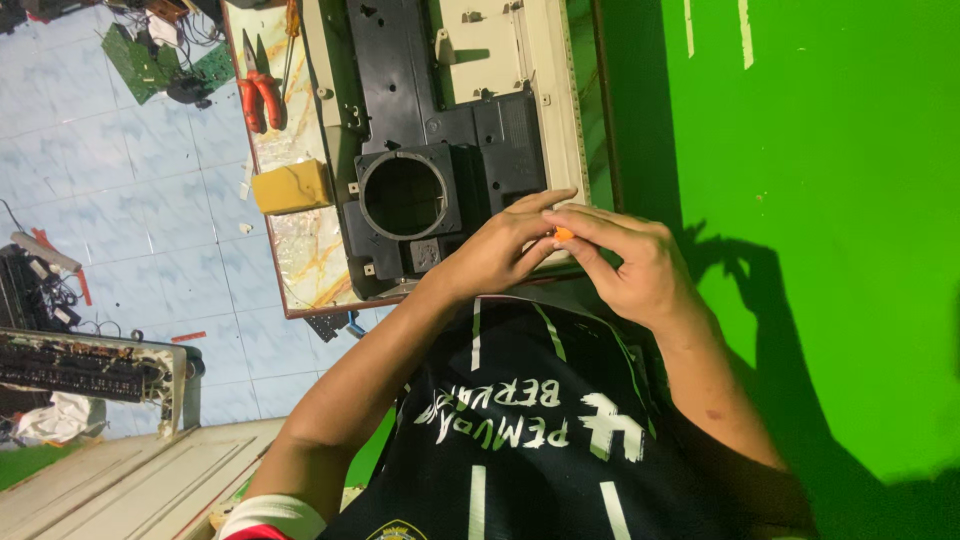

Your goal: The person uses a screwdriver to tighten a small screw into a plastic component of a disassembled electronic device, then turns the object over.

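My left hand (500, 250) and my right hand (632, 268) meet over the near edge of a beige appliance casing (556, 95). Together, the fingertips of both hands pinch a small orange object (564, 235); most of it is hidden by the fingers. Just beyond my left hand, a black plastic housing with a large round opening (405, 195) lies on the casing. My black shirt with white print (520, 430) fills the lower middle of the view.
The casing rests on a marble-patterned tabletop (300, 250). On it lie red-handled pliers (262, 98), a yellow block (291, 186) and an orange-handled screwdriver (292, 20). A green wall (800, 200) stands to the right. To the left, circuit boards (150, 60) and a dismantled device (90, 365) lie on a tiled floor.
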